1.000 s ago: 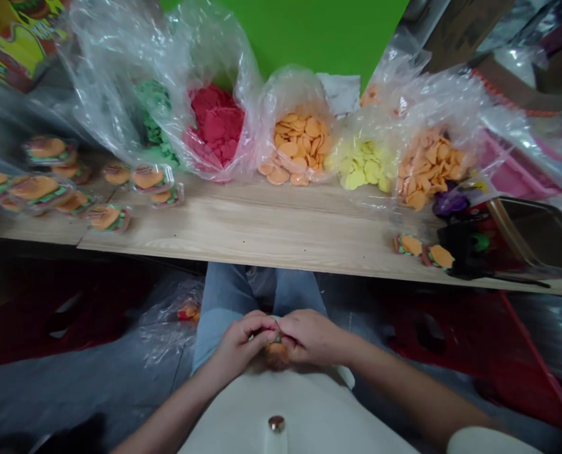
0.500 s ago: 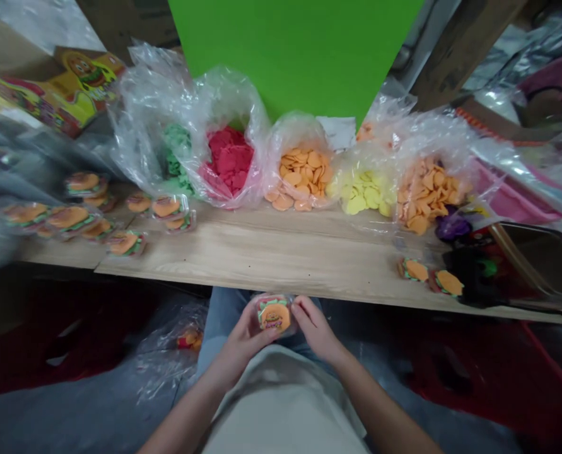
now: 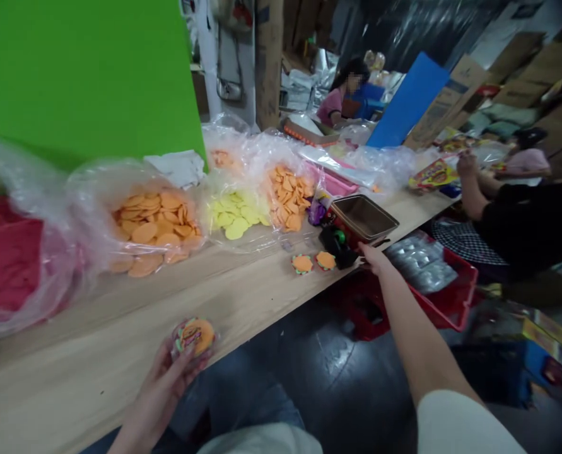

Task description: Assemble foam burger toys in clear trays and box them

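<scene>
My left hand (image 3: 169, 378) is closed around a toy burger (image 3: 196, 336) in a clear plastic case, held above the table's front edge. The burger has an orange bun, a green layer and a printed label on top. My right arm is stretched out to the right. My right hand (image 3: 373, 258) is beside a black tape dispenser (image 3: 336, 248) with a green core, its fingers reaching out and partly hidden; contact is hard to make out. Two more toy burgers, one left (image 3: 302, 263) and one right (image 3: 325, 260), lie just left of the dispenser.
Clear bags of red pieces (image 3: 9, 252), orange discs (image 3: 155, 221), yellow discs (image 3: 236, 214) and more orange pieces (image 3: 289, 195) line the wooden table (image 3: 134, 321). A brown-lined tin (image 3: 364, 216) stands behind the dispenser. Below is a red crate (image 3: 463, 302). Other people sit farther right.
The view has swung right. My right hand has left the burger and reached out to the tape dispenser. My left hand still holds the burger, now over the table edge.
</scene>
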The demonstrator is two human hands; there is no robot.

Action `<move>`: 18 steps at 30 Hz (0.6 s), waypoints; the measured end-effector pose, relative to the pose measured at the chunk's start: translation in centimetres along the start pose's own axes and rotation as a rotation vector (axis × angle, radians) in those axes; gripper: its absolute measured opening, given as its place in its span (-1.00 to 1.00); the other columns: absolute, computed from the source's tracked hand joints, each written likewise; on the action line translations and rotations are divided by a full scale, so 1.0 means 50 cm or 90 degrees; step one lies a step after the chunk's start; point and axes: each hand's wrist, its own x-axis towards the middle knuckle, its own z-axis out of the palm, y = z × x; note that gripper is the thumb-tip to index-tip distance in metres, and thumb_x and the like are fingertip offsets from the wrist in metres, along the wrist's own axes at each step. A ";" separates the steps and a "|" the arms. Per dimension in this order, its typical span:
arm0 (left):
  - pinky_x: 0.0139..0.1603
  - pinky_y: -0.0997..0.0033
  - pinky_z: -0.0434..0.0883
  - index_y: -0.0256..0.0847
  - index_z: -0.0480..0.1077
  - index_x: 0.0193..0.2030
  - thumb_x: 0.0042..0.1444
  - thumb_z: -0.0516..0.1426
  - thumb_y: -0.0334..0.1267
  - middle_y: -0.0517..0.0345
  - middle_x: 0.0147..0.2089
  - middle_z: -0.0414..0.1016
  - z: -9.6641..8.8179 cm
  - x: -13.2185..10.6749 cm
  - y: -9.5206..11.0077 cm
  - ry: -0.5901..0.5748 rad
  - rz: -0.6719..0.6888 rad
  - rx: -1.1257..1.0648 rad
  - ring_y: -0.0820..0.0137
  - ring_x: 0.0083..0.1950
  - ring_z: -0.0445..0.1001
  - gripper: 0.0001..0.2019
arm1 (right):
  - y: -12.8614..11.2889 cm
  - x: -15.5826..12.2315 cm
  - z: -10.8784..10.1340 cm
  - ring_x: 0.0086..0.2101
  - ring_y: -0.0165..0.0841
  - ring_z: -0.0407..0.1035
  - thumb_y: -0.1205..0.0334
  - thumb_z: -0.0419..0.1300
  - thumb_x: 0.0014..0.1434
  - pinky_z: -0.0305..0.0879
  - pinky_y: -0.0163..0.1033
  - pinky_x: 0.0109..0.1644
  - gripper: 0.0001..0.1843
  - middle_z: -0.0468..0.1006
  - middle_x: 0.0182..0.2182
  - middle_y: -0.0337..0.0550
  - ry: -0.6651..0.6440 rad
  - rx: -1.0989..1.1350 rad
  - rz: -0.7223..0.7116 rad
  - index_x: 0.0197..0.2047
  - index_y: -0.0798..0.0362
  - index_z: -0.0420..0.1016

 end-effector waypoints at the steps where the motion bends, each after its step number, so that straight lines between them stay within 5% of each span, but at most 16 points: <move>1: -0.22 0.50 0.47 0.12 0.18 0.11 -0.09 0.26 -0.23 0.21 -0.01 0.43 0.004 0.004 -0.002 0.013 -0.006 -0.020 0.36 -0.16 0.51 -0.40 | 0.004 0.015 0.008 -0.44 -0.31 0.33 0.19 0.06 0.08 0.31 -0.11 -0.33 -0.75 0.42 -0.55 -0.04 -0.055 0.033 0.036 -0.51 0.17 0.38; 5: -0.25 0.50 0.50 0.04 0.28 0.04 -0.06 0.24 -0.31 0.18 0.00 0.43 0.035 0.005 0.013 0.040 0.008 -0.101 0.36 -0.18 0.52 -0.52 | 0.025 0.039 0.024 -0.48 -0.33 0.35 0.30 0.17 0.00 0.37 -0.10 -0.43 -0.87 0.44 -0.54 -0.09 -0.224 0.172 0.168 -0.52 0.16 0.36; 8: -0.32 0.56 0.50 -0.03 0.32 0.00 0.07 0.14 -0.27 0.11 -0.05 0.46 0.069 0.009 0.039 0.005 -0.023 -0.188 0.44 -0.25 0.52 -0.68 | 0.046 0.035 0.022 -0.43 -0.34 0.36 0.30 0.23 -0.08 0.41 -0.10 -0.38 -0.90 0.43 -0.50 -0.19 -0.259 0.266 0.188 -0.46 0.09 0.35; 13: -0.36 0.63 0.48 -0.24 0.38 -0.07 0.12 0.07 -0.13 0.01 -0.12 0.48 0.114 0.020 0.071 -0.003 -0.078 -0.299 0.50 -0.31 0.50 -0.70 | 0.098 -0.007 0.049 -0.36 -0.36 0.34 0.24 0.27 -0.18 0.42 -0.14 -0.33 -0.79 0.39 -0.44 -0.28 -0.116 0.447 0.141 -0.50 0.05 0.28; 18: -0.32 0.62 0.47 -0.21 0.35 -0.02 0.09 0.11 -0.12 0.02 -0.10 0.46 0.140 0.005 0.074 -0.016 -0.061 -0.279 0.48 -0.26 0.49 -0.66 | 0.115 -0.062 0.094 -0.31 -0.39 0.33 0.13 0.18 0.00 0.39 -0.24 -0.30 -0.78 0.37 -0.42 -0.26 0.038 0.383 0.090 -0.47 0.05 0.24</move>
